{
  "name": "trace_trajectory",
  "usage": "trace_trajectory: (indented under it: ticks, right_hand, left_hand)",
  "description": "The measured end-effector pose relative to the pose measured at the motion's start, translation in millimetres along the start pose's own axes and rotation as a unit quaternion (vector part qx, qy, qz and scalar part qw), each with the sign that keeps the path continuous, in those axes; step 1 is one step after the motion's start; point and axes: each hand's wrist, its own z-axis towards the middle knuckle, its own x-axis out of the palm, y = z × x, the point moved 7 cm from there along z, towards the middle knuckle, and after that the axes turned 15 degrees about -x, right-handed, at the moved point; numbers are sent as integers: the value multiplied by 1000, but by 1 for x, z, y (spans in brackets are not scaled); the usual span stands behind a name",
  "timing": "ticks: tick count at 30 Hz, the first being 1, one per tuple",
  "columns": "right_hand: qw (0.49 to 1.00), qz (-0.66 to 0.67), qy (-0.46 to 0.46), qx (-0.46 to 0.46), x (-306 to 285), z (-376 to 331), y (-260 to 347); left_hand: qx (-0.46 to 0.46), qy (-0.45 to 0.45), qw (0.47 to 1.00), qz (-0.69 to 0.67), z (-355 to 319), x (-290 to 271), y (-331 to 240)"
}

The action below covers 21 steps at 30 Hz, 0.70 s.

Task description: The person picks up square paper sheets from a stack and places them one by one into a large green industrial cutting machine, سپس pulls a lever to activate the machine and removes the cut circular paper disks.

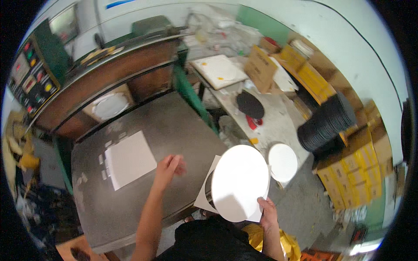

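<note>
White disc [241, 180] pinched in my right grip [268, 212].
I hold it beside the tabletop [183, 117], a white sheet [202, 201] behind it; my left grip [170, 166] hovers half open, seemingly empty. Print on the cardboard [260, 69] is too blurred to read.

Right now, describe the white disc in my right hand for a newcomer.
Find the large dark table. By its right edge, your right hand grips a white disc. Unlike the white disc farther right, it overlaps a square-cornered white sheet.
</note>
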Motion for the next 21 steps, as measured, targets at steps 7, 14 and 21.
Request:
trace_trajectory:
  ticks: [7,14,21]
  right_hand:
    - [999,35,-8,-11,-58,5,-22]
    - [954,-163,-203,-148,-272,-33,36]
    - [689,-540,-481,-47,-400,-149,88]
  left_hand:
    - [-91,226,962,121,-61,150,26]
    - [-199,244,942,112,24,293,109]
    - [-256,311,914,-37,148,471,183]
